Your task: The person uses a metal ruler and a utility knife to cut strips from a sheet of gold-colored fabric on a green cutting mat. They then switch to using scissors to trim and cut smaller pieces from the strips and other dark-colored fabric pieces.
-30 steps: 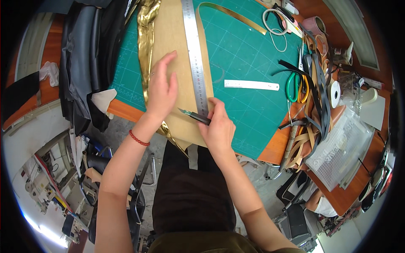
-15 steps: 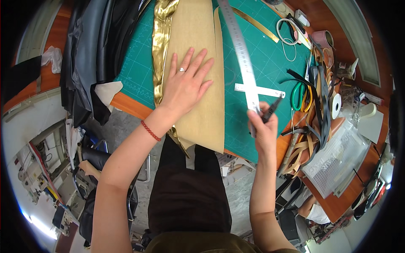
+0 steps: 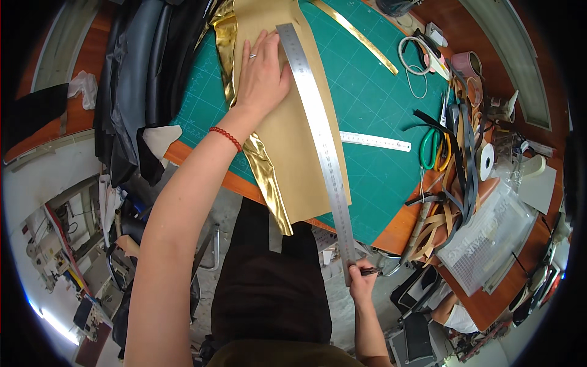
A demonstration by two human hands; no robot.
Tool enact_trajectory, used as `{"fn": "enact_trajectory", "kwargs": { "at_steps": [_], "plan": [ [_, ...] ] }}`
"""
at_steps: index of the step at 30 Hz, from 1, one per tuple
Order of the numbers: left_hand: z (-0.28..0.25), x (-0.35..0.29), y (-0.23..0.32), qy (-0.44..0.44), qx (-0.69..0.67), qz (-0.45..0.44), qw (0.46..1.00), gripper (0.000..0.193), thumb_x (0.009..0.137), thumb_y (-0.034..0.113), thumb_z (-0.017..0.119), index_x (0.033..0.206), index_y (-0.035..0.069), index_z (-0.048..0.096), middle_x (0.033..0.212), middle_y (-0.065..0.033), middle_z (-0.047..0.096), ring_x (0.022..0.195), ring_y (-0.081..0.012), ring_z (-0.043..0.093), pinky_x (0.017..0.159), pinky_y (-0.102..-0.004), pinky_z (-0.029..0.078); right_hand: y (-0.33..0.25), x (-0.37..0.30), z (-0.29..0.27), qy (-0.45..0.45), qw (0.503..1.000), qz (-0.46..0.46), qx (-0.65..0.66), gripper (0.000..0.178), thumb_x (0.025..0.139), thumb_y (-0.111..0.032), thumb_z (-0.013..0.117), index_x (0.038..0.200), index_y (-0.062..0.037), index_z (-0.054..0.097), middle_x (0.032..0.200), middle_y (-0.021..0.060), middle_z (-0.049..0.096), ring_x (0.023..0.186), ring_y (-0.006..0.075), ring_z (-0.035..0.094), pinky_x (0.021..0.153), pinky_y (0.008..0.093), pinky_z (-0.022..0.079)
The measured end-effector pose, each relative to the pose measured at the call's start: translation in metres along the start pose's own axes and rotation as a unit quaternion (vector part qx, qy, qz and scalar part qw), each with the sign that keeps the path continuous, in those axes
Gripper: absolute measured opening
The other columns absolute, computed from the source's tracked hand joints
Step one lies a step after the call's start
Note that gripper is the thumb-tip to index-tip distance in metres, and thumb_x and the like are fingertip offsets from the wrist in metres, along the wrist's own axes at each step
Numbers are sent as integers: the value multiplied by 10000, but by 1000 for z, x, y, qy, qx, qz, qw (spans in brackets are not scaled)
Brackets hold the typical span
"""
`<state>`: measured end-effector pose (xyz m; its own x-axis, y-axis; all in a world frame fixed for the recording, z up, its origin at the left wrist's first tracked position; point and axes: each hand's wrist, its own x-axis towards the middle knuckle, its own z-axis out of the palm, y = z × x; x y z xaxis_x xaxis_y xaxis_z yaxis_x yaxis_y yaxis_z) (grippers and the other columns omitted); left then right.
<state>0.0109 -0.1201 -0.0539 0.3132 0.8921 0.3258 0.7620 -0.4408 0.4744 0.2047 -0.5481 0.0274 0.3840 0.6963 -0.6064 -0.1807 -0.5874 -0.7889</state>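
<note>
My left hand (image 3: 263,76) lies flat, fingers stretched, on a tan-backed sheet of material (image 3: 299,177) whose shiny gold face (image 3: 264,171) shows along the folded left edge. A long steel ruler (image 3: 318,125) lies lengthwise over the tan side, its far end beside my left fingers. Past the table edge, my right hand (image 3: 362,282) grips the ruler's near end. A slim dark tool (image 3: 370,270), too small to identify, also sticks out of that hand. Right of the sheet, a short white ruler (image 3: 379,142) rests on the green cutting mat (image 3: 373,196).
Dark leather rolls (image 3: 131,79) hang at the left. On the right sit green- and orange-handled scissors (image 3: 430,150), leather strips (image 3: 468,165), a white spool (image 3: 487,160) and a clear plastic sheet (image 3: 489,235). A gold strip (image 3: 361,38) lies on the mat.
The steel ruler has come down onto the tan sheet. My right hand has drawn toward me, past the table edge. My left hand has slid farther away, and the sheet's near end has shifted rightward.
</note>
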Motion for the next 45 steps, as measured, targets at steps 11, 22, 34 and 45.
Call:
{"fn": "enact_trajectory", "kwargs": {
  "at_steps": [11, 22, 34, 45],
  "plan": [
    [-10, -5, 17, -29, 137, 74, 987, 356, 859, 96, 616, 1203, 88, 524, 1266, -92, 522, 1299, -306, 449, 1089, -588, 293, 35, 25, 4, 34, 994, -5, -101, 210, 876, -67, 673, 714, -14, 551, 631, -32, 502, 597, 38, 416, 535, 243, 337],
    [-4, -5, 9, 16, 83, 81, 993, 349, 883, 79, 590, 1230, 101, 605, 1285, -79, 582, 1248, -284, 526, 1071, -519, 364, 61, 26, 11, 81, 989, -17, -119, 253, 923, -117, 622, 710, -24, 521, 599, -28, 455, 580, 53, 392, 516, 255, 317],
    [-7, -5, 10, -9, 70, 80, 994, 386, 881, 57, 568, 1256, 146, 597, 1317, -61, 561, 1285, -285, 488, 1096, -515, 333, 57, 21, 16, 91, 991, -6, -95, 238, 915, -105, 633, 715, -15, 540, 564, -36, 445, 544, 41, 370, 491, 251, 303],
    [-1, -4, 4, -4, 88, 91, 992, 336, 879, 135, 605, 1214, 155, 620, 1283, -43, 565, 1279, -277, 486, 1095, -538, 327, 16, 31, 8, 99, 934, -187, -288, 84, 765, 27, 653, 838, -10, 636, 660, 65, 522, 533, 137, 457, 521, 266, 380]
  ]
}}
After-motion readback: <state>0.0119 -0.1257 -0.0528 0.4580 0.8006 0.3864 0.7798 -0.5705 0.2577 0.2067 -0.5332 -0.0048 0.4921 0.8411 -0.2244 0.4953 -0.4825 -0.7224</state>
